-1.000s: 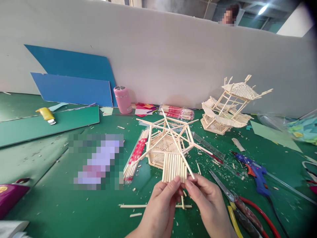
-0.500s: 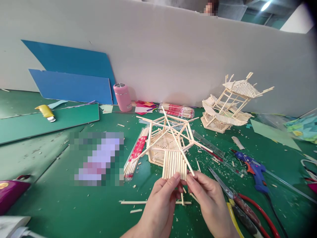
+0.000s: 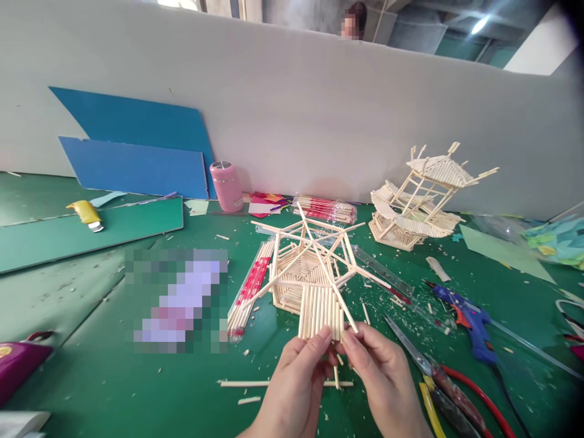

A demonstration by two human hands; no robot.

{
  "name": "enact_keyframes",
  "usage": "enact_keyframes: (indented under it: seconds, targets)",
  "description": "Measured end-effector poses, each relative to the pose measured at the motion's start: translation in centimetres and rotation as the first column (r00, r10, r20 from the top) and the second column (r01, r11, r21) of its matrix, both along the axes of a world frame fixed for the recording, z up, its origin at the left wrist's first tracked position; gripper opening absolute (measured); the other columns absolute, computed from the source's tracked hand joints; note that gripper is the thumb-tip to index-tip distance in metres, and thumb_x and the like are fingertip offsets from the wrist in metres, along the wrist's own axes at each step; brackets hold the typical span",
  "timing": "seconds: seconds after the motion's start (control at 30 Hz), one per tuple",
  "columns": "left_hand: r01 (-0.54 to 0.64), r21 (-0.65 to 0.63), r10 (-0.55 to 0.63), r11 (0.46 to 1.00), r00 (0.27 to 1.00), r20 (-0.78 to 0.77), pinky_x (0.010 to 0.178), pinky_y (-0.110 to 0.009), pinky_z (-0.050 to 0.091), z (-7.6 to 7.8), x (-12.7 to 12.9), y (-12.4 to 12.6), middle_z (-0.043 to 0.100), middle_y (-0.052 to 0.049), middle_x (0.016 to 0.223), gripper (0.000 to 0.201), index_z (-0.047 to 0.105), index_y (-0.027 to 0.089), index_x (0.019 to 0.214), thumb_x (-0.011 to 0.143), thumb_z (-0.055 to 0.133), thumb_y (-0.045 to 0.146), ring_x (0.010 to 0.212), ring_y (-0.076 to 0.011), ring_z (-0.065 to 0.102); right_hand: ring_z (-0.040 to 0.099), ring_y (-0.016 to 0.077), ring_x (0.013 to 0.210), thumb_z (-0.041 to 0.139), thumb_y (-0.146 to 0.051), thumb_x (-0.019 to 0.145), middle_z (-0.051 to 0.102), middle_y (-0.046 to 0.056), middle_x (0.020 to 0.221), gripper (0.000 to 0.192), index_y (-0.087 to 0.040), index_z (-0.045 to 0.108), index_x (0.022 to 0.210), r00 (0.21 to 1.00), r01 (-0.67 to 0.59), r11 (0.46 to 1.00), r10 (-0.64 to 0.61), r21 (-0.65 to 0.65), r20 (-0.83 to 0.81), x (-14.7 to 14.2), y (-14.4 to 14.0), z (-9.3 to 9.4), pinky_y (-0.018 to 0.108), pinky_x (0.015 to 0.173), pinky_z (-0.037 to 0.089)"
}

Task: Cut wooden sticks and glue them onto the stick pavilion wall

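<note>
A six-sided frame of thin wooden sticks (image 3: pixel 301 267) stands on the green table in front of me, with long sticks crossing at its top. Toward me, a panel of side-by-side sticks (image 3: pixel 319 307) slopes down from its near edge. My left hand (image 3: pixel 303 365) pinches the panel's lower edge, thumb on top and fingers beneath. At the panel's lower right corner, my right hand (image 3: pixel 376 365) is closed, thumb against the fingers, close to a slanting roof stick. The fingertips beneath are partly hidden. Behind my hands lies a loose stick (image 3: pixel 246 384).
On the right are scissors (image 3: pixel 410 347), pliers (image 3: pixel 479 395) and a blue glue gun (image 3: pixel 465 316). A finished-looking stick pavilion (image 3: pixel 415 201) stands behind. Bagged sticks (image 3: pixel 250 286), a pink flask (image 3: pixel 227 185) and a yellow cutter (image 3: pixel 86 214) lie around. A person (image 3: pixel 353 21) shows beyond the partition.
The whole scene sits slightly lower in view as the head camera tilts up. Both hands keep their places at the panel's lower edge; the model looks unchanged.
</note>
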State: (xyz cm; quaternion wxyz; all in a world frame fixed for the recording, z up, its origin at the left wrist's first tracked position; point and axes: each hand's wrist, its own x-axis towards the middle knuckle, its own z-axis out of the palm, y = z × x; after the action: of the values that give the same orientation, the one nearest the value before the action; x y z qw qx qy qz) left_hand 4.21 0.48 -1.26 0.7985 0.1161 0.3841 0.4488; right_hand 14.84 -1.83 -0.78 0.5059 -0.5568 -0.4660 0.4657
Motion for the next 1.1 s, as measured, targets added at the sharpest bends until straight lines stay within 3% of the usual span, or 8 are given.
enact_keyframes:
  seconds: [0.3,0.73,0.9,1.0,1.1]
  targets:
    - [0.01,-0.02,-0.011,1.0,1.0,-0.006,0.067,-0.029,0.039,0.4,0.0,0.0,0.061,-0.003,0.063,0.021,0.066,0.013,0.059,0.059,0.077,0.032,0.065,-0.0149,0.049,0.051,0.0125,0.06,0.046,-0.037,0.087,0.054,-0.001,0.065,0.029,-0.019,0.052,0.065,0.997,-0.066,0.998,0.066,-0.002,0.047,0.6,0.3,-0.3,0.02,0.054,0.041]
    - [0.052,0.034,-0.052,0.998,0.999,-0.002,0.065,-0.028,0.039,0.2,-0.3,-0.4,0.061,-0.003,0.061,0.021,0.068,0.014,0.057,0.063,0.075,0.032,0.064,-0.0145,0.049,0.047,0.0113,0.058,0.046,-0.035,0.087,0.051,-0.002,0.062,0.027,-0.019,0.052,0.066,0.997,-0.057,0.997,0.055,0.043,0.053,0.5,-0.5,-0.4,0.019,0.053,0.04]
    - [0.162,0.084,-0.163,0.983,0.986,0.01,0.065,-0.026,0.038,-0.1,-0.3,-1.0,0.059,-0.001,0.061,0.018,0.073,0.014,0.07,0.066,0.073,0.032,0.062,-0.0126,0.049,0.047,0.0133,0.057,0.043,-0.038,0.087,0.051,-0.001,0.061,0.03,-0.02,0.052,0.065,0.985,-0.071,0.996,0.062,0.052,0.16,0.1,-2.2,-1.8,0.022,0.054,0.041]
    - [0.196,0.134,-0.196,0.971,0.981,-0.013,0.063,-0.026,0.038,-0.3,-0.4,-1.3,0.057,-0.001,0.065,0.015,0.072,0.015,0.065,0.066,0.073,0.03,0.062,-0.0119,0.048,0.045,0.0128,0.053,0.042,-0.039,0.086,0.052,0.0,0.06,0.03,-0.02,0.054,0.067,0.969,-0.074,0.995,0.056,0.065,0.241,-0.3,-3.1,-2.1,0.022,0.051,0.04]
    - [0.206,0.177,-0.187,0.962,0.975,-0.118,0.064,-0.024,0.037,-0.3,-0.7,-1.5,0.058,0.0,0.066,0.014,0.072,0.017,0.062,0.067,0.073,0.029,0.063,-0.0116,0.047,0.048,0.0125,0.052,0.04,-0.037,0.088,0.05,-0.001,0.057,0.033,-0.02,0.051,0.062,0.917,-0.064,0.997,0.044,0.038,0.396,1.1,-3.9,-2.1,0.021,0.049,0.04]
